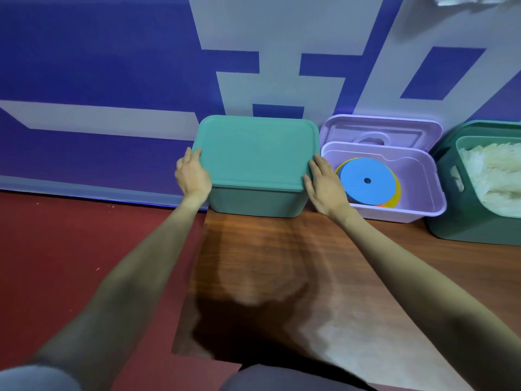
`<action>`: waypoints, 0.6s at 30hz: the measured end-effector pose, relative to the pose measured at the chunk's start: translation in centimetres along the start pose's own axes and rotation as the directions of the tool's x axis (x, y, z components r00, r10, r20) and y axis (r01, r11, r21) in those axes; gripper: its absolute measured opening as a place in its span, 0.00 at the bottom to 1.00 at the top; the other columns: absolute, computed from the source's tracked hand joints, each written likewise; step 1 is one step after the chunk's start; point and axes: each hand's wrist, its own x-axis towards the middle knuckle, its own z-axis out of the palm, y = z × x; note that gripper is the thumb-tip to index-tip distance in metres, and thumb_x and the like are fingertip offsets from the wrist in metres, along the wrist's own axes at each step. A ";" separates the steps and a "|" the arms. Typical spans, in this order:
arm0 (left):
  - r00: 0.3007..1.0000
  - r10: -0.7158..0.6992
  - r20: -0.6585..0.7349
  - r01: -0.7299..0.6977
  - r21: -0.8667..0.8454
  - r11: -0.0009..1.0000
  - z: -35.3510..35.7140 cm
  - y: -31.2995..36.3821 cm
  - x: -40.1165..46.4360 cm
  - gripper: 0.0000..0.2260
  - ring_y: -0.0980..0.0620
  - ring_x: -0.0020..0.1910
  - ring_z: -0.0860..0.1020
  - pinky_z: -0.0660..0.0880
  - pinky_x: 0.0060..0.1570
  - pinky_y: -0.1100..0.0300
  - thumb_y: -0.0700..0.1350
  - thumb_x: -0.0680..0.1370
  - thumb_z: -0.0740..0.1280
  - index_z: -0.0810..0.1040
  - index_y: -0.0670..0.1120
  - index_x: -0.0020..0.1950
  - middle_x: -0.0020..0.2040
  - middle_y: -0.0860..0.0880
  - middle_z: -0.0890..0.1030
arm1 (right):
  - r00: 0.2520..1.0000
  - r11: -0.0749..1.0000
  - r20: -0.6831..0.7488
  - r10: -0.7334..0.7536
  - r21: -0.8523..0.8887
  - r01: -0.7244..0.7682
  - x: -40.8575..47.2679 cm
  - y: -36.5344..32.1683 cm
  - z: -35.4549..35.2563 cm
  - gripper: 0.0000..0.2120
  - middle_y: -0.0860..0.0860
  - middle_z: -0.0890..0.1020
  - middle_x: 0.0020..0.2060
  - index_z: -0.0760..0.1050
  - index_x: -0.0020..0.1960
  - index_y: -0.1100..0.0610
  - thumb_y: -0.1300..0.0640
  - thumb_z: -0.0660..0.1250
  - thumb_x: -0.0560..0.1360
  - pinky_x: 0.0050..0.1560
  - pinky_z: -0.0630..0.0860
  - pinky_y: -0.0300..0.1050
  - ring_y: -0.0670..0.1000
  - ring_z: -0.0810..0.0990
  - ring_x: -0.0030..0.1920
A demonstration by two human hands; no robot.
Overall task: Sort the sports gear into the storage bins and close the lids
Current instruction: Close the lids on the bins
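Note:
A teal storage bin (253, 203) stands against the wall with its teal lid (255, 150) lying flat on top. My left hand (191, 174) grips the lid's left edge and my right hand (322, 184) grips its right edge. To the right, a lilac bin (423, 204) stands uncovered with a stack of flat disc markers (366, 180) inside, a blue one on top. Its lilac lid (380, 131) leans upright behind it against the wall. The teal bin's contents are hidden.
A dark green bin (456, 215) at the far right holds a white netted bundle (493, 176). The bins sit on a wooden board (282, 263) over a red floor (70, 244). A blue and white wall (112, 66) rises right behind them.

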 end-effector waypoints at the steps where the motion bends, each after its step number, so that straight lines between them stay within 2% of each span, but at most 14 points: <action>1: 1.000 -0.011 -0.015 0.012 0.044 0.999 0.0 0.5 -0.1 0.24 0.39 0.71 0.63 0.62 0.68 0.44 0.29 0.75 0.57 0.69 0.42 0.71 0.75 0.42 0.64 | 1.000 1.000 -0.004 -0.011 0.020 0.011 -0.1 0.5 -0.3 0.23 0.65 0.66 0.70 0.64 0.70 0.69 0.54 0.55 0.81 0.73 0.58 0.52 0.63 0.64 0.71; 4: 0.996 0.046 -0.080 -0.040 0.073 0.996 0.4 3.2 -1.4 0.22 0.41 0.73 0.59 0.57 0.71 0.45 0.32 0.76 0.59 0.69 0.42 0.71 0.76 0.42 0.61 | 0.999 0.996 -0.021 0.048 0.079 -0.046 -0.8 2.7 -1.7 0.23 0.63 0.65 0.71 0.63 0.72 0.66 0.55 0.56 0.82 0.72 0.59 0.52 0.62 0.63 0.71; 7: 0.974 0.226 -0.029 -0.226 0.009 0.974 1.6 7.7 -2.6 0.21 0.42 0.73 0.61 0.59 0.70 0.48 0.36 0.78 0.60 0.69 0.42 0.71 0.75 0.42 0.64 | 0.989 0.987 -0.001 0.146 0.068 -0.146 -1.2 6.8 -3.7 0.27 0.64 0.64 0.71 0.61 0.73 0.67 0.52 0.56 0.79 0.72 0.60 0.55 0.62 0.62 0.72; 12: 0.847 0.522 0.097 -0.507 -0.144 0.850 3.8 16.7 -3.7 0.23 0.41 0.71 0.65 0.60 0.70 0.51 0.37 0.77 0.62 0.67 0.41 0.72 0.72 0.40 0.67 | 0.969 0.968 0.002 0.248 -0.029 -0.248 -0.7 13.2 -8.3 0.30 0.65 0.62 0.72 0.58 0.74 0.67 0.57 0.64 0.77 0.69 0.60 0.54 0.64 0.60 0.72; 15: 0.760 0.633 0.147 -0.611 -0.168 0.773 5.1 21.1 -3.6 0.23 0.41 0.70 0.65 0.60 0.70 0.51 0.36 0.76 0.62 0.67 0.40 0.72 0.71 0.40 0.68 | 0.972 0.969 -0.013 0.236 -0.072 -0.236 0.2 16.3 -10.7 0.31 0.66 0.62 0.72 0.58 0.74 0.67 0.57 0.66 0.77 0.69 0.60 0.56 0.64 0.60 0.72; 18: 0.702 0.683 0.203 -0.666 -0.152 0.730 6.7 25.6 -3.0 0.24 0.40 0.69 0.66 0.61 0.69 0.51 0.36 0.76 0.62 0.67 0.40 0.72 0.70 0.41 0.69 | 0.980 0.975 -0.023 0.199 -0.100 -0.200 2.0 19.8 -13.0 0.31 0.67 0.64 0.70 0.60 0.73 0.68 0.59 0.68 0.75 0.69 0.63 0.57 0.66 0.63 0.70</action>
